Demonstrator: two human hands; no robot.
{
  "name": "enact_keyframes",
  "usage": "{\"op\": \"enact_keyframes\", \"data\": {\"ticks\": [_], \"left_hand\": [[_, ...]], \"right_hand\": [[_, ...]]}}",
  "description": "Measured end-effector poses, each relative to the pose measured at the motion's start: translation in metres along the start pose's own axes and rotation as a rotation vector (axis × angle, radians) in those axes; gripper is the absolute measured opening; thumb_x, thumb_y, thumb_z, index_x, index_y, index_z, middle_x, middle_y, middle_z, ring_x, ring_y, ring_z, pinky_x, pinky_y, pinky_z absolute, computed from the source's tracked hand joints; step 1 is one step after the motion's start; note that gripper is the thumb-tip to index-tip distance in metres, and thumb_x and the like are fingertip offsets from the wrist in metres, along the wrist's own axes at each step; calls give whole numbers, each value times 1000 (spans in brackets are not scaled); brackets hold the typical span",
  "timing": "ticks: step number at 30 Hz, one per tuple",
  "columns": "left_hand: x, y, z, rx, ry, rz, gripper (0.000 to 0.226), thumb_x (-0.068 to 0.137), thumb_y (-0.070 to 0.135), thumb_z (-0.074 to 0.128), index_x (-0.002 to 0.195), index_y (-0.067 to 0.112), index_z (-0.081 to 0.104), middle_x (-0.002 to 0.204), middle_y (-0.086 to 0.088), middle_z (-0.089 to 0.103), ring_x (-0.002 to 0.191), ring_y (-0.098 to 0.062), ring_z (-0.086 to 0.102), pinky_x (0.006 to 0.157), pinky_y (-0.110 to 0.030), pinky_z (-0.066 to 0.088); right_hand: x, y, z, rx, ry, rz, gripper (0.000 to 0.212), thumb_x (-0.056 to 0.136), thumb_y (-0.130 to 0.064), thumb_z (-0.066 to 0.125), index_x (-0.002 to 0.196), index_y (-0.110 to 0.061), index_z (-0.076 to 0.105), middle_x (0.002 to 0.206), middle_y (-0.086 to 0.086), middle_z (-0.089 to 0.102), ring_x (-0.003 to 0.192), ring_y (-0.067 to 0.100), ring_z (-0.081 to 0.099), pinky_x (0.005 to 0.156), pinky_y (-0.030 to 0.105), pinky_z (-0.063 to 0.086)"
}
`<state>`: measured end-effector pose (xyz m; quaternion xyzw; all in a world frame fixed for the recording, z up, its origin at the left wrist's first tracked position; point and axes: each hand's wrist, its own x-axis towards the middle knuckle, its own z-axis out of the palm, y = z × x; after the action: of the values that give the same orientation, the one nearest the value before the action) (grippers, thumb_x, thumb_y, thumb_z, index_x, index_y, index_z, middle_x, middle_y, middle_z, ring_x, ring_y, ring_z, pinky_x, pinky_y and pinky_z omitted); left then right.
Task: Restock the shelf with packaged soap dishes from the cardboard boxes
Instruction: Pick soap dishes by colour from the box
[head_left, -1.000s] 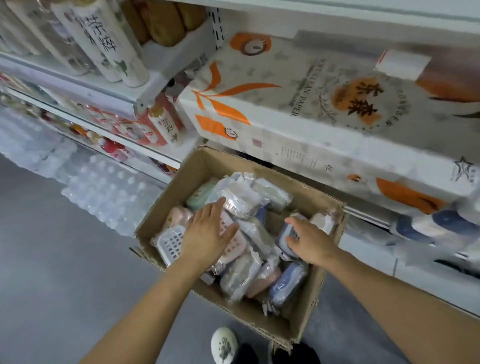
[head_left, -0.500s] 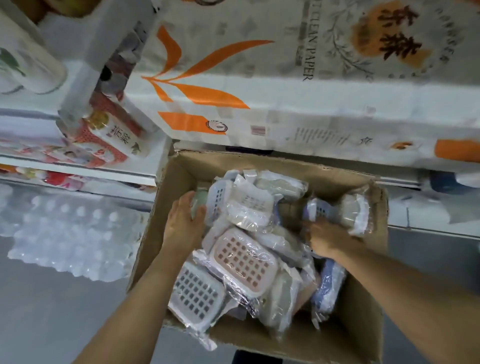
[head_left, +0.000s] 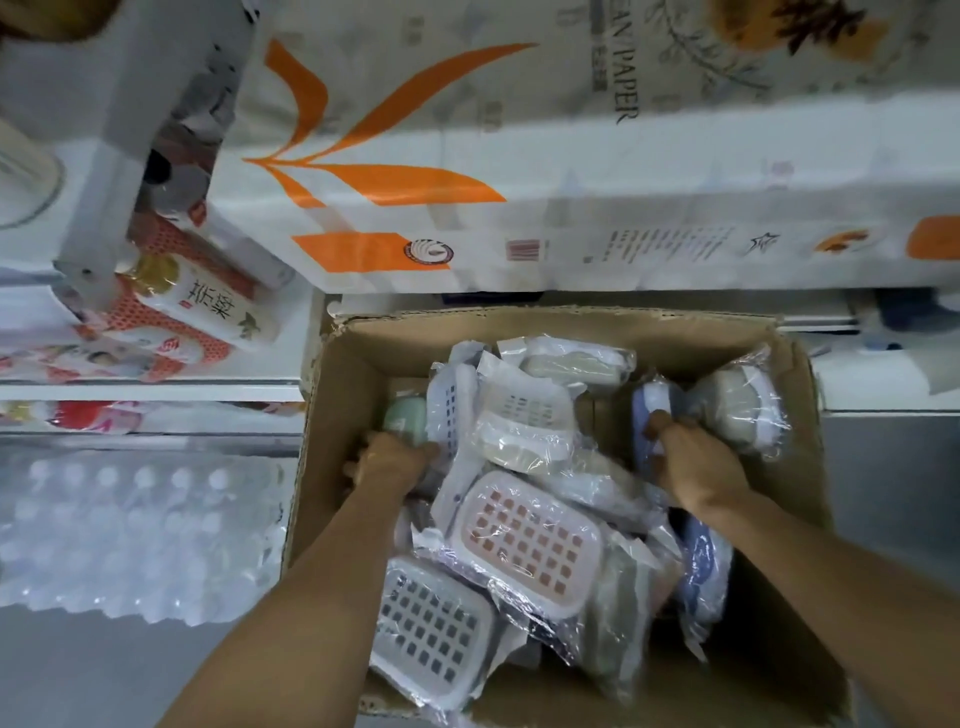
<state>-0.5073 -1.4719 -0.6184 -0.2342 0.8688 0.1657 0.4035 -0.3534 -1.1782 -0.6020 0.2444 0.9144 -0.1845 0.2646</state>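
Observation:
An open cardboard box (head_left: 353, 395) on the floor holds several soap dishes wrapped in clear plastic. A pink slotted dish (head_left: 524, 540) and a white slotted dish (head_left: 431, 629) lie on top near me. My left hand (head_left: 389, 460) reaches down at the box's left side and grips a pale green packaged dish (head_left: 405, 415). My right hand (head_left: 691, 462) is at the right side, fingers curled round a blue packaged dish (head_left: 652, 400). A beige wrapped dish (head_left: 737, 410) leans beside it.
A large white-and-orange pack of paper rolls (head_left: 519, 171) sits on the shelf right above the box. Shelf edges (head_left: 156, 389) with red and white packages run to the left. Shrink-wrapped water bottles (head_left: 130, 530) lie on the grey floor at left.
The view has closed in on the box. My left hand slid from the top of the pile to the green dish at the left side. My right hand shifted back to the blue dish.

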Motion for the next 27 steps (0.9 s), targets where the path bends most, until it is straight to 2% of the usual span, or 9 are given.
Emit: {"op": "enact_keyframes", "data": {"ticks": [3, 7, 10, 12, 14, 17, 21, 24, 27], "left_hand": [[1, 1, 3, 36, -33, -56, 126, 35, 81, 73, 137, 12, 46, 136, -15, 44, 124, -35, 42, 104, -47, 43], [-21, 2, 1, 98, -23, -2, 114, 57, 82, 71, 139, 10, 40, 145, -18, 32, 133, -35, 31, 112, -43, 29], [-25, -4, 1, -88, 14, 21, 129, 38, 76, 81, 136, 7, 35, 136, -18, 41, 123, -37, 46, 105, -49, 42], [-31, -5, -3, -186, 67, 42, 121, 43, 62, 87, 135, 5, 33, 127, -17, 53, 113, -37, 57, 97, -48, 50], [-39, -9, -10, -194, 119, 51, 112, 56, 53, 89, 137, 5, 29, 126, -17, 54, 116, -38, 56, 98, -46, 49], [-54, -14, -20, -212, 165, 97, 117, 57, 53, 89, 141, 7, 22, 130, -17, 50, 120, -39, 51, 100, -49, 47], [-74, -23, -35, -341, 149, 193, 114, 50, 54, 93, 138, 14, 33, 123, -8, 56, 116, -31, 56, 99, -47, 48], [-87, -34, -46, -394, 206, 290, 119, 26, 69, 88, 128, 23, 45, 119, -2, 62, 110, -25, 61, 96, -48, 52], [-108, -39, -53, -470, 271, 329, 121, 24, 74, 87, 127, 24, 47, 117, -4, 61, 108, -28, 62, 92, -51, 54]], "right_hand": [[-5, -1, -3, 126, 27, 8, 36, 87, -3, 59, 118, -19, 54, 121, 11, 61, 111, 30, 60, 94, 44, 49], [-16, -2, -8, 233, 109, -5, 37, 85, 3, 56, 113, -21, 58, 118, 9, 60, 104, 27, 62, 93, 40, 50], [-25, -3, -15, 337, 191, -13, 20, 90, -11, 62, 108, -17, 58, 107, 4, 59, 94, 21, 62, 85, 35, 51], [-30, -4, -19, 353, 220, -2, 24, 86, -19, 71, 104, -15, 56, 98, -1, 55, 91, 19, 59, 80, 30, 46], [-36, -6, -22, 345, 215, 21, 25, 85, -13, 71, 101, -14, 52, 95, 1, 54, 92, 23, 60, 79, 31, 45], [-45, -10, -26, 436, 204, 103, 28, 84, -1, 65, 105, -11, 48, 95, 9, 56, 95, 31, 61, 85, 37, 47], [-47, -12, -36, 596, 199, 192, 42, 82, 9, 55, 123, -1, 54, 101, 11, 60, 96, 26, 57, 94, 36, 45], [-55, -10, -45, 641, 168, 181, 32, 81, 12, 50, 104, 1, 69, 99, 16, 70, 85, 21, 60, 77, 27, 48], [-69, -16, -63, 849, 186, 186, 29, 80, 17, 49, 94, 4, 72, 85, 15, 69, 74, 18, 56, 60, 15, 45]]}}
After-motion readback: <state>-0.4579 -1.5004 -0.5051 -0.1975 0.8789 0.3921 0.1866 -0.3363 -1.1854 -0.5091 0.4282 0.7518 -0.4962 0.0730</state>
